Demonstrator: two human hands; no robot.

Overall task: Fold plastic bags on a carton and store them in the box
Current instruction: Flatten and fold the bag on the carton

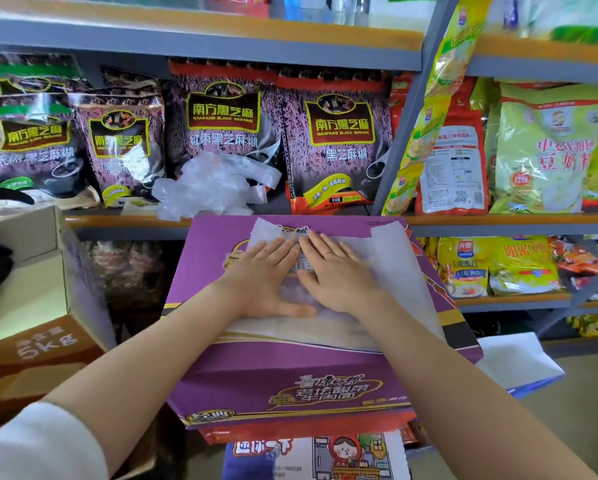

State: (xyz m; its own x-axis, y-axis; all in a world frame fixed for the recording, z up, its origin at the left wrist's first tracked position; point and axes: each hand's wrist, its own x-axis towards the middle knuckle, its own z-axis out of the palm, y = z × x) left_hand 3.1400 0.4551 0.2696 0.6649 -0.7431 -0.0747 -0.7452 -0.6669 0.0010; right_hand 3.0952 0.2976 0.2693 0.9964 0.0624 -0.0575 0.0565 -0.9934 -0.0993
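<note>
head view | plastic bag point(387, 268) flat on purple carton point(290, 375), unfolded | left hand point(268, 271), right hand point(335, 271) grip wide, palms pressing | crumpled bags point(207, 185) wait on shelf point(124, 221) | box point(30, 271) left, nothing seen stored

Two bare forearms reach up from the bottom of the frame. A white fuzzy sleeve point(30, 448) covers the left arm at lower left; a thin ring point(326, 253) circles a right-hand finger.

Both hands flatten a plastic bag on the carton

The left hand point(269, 275) and right hand point(335, 271) lie flat, side by side, on the translucent plastic bag point(387, 271) spread atop the purple carton point(221, 375).
</note>
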